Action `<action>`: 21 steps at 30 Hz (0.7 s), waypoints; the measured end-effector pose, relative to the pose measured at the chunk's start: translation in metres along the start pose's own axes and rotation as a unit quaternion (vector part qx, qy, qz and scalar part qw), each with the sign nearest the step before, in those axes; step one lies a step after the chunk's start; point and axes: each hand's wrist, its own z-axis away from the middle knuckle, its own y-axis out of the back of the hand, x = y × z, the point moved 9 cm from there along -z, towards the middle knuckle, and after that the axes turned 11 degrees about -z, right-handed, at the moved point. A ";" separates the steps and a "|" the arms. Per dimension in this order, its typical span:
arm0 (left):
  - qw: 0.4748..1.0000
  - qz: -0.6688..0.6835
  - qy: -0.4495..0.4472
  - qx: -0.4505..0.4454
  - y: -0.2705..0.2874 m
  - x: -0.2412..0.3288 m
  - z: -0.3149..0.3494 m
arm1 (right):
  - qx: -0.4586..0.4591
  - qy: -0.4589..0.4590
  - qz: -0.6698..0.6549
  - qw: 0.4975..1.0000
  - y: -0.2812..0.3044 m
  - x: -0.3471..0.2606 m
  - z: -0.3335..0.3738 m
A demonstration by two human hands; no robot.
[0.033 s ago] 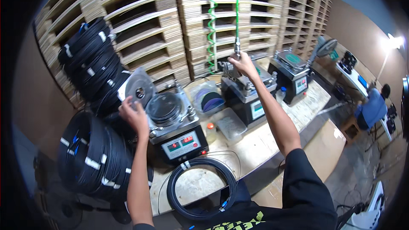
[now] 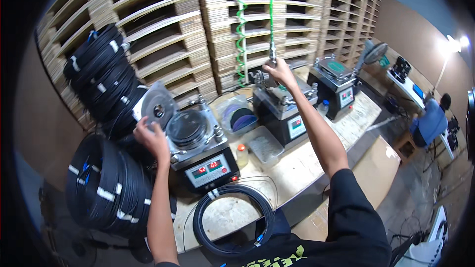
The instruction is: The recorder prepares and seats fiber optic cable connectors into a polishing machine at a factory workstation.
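Observation:
My left hand [image 2: 152,139] is closed on the lower edge of a squarish plate [image 2: 157,107], which has a round grey disc and a dark hub in its middle. The plate is tilted up, just behind the nearest polishing machine [image 2: 190,141]. On that machine's top sits a round dark pad [image 2: 187,127]. Farther off, my right hand [image 2: 281,73] is wrapped round an air blow gun [image 2: 272,59] that hangs from a green coiled hose [image 2: 271,15]. It is over a second polishing machine [image 2: 284,111], and my fingers partly hide the gun.
Coiled black cables [image 2: 106,183] are stacked at the left; another cable coil [image 2: 232,217] lies on the bench [image 2: 269,180]. A plastic tub [image 2: 264,146], a bottle with an orange cap [image 2: 242,155] and a third machine [image 2: 336,86] stand along it. Wooden pallets [image 2: 163,20] rise behind. One person [image 2: 429,122] sits far right.
The view has shifted slightly, and the digits on the nearest machine's display differ. Both hands keep hold of the same things in nearly the same places.

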 end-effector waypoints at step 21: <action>0.990 0.035 0.040 -0.127 -0.041 -0.037 0.017 | 0.091 0.110 0.020 0.990 0.026 0.007 0.014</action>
